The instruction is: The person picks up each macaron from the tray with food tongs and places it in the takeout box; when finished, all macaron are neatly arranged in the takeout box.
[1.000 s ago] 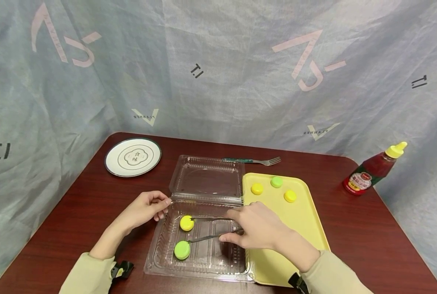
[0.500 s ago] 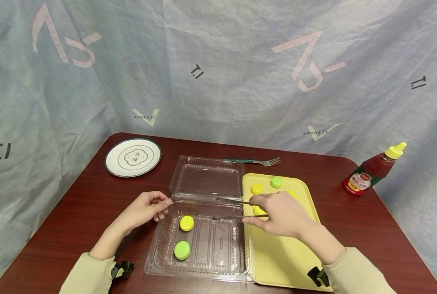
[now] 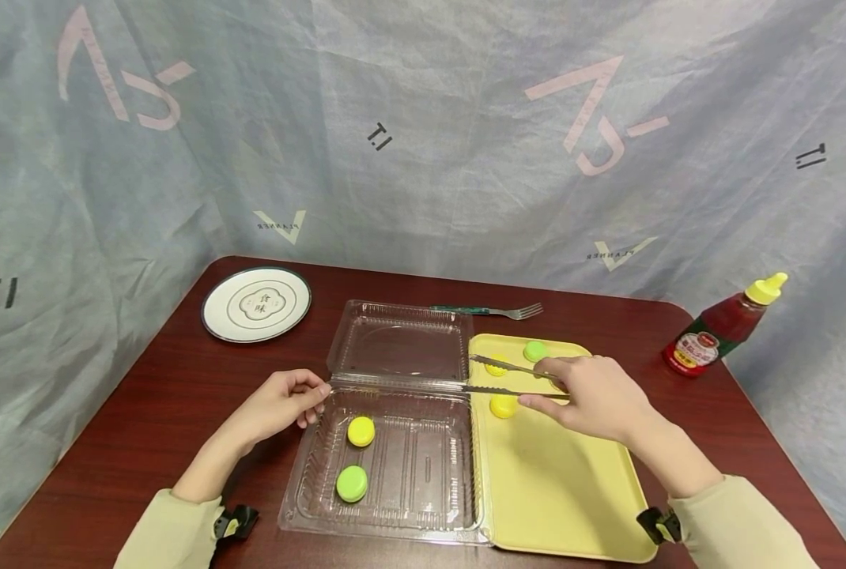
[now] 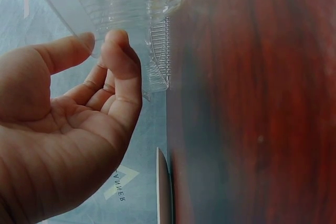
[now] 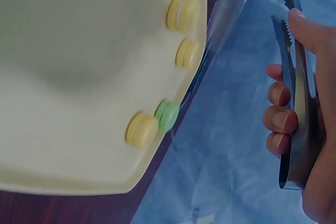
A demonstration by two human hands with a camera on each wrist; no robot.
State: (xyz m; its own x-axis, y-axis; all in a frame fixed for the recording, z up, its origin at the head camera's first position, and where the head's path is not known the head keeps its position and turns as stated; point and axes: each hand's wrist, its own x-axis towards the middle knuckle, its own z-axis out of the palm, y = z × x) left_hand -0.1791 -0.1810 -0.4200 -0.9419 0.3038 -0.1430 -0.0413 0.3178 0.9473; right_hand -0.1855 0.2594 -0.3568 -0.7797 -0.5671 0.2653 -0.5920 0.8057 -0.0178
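My left hand (image 3: pixel 281 407) pinches the left rim of a clear plastic clamshell container (image 3: pixel 387 533) between thumb and forefinger. Its lid (image 3: pixel 398 340) lies folded back. Inside the base sit a yellow macaron (image 3: pixel 361 431) and a green macaron (image 3: pixel 352 484). Over the yellow tray (image 3: pixel 565 498), my right hand (image 3: pixel 594 395) grips metal tongs (image 5: pixel 302 150), arms spread, nothing between the tips. Below them on the tray are a yellow macaron (image 3: pixel 504 406) and another, partly covered. A green macaron (image 3: pixel 534 351) stands farther back. The right wrist view shows one more yellow macaron (image 5: pixel 142 129), hidden by my hand in the head view.
A white plate (image 3: pixel 256 305) rests at the back left of the dark red table. Behind the lid lies a fork (image 3: pixel 515 312) with a green handle. A red sauce bottle (image 3: pixel 715 328) with a yellow cap stands at the far right. Grey cloth hangs behind.
My right hand has carried the tongs rightward and back, from over the container's macarons to above the tray. My left hand and the two macarons in the container have stayed put.
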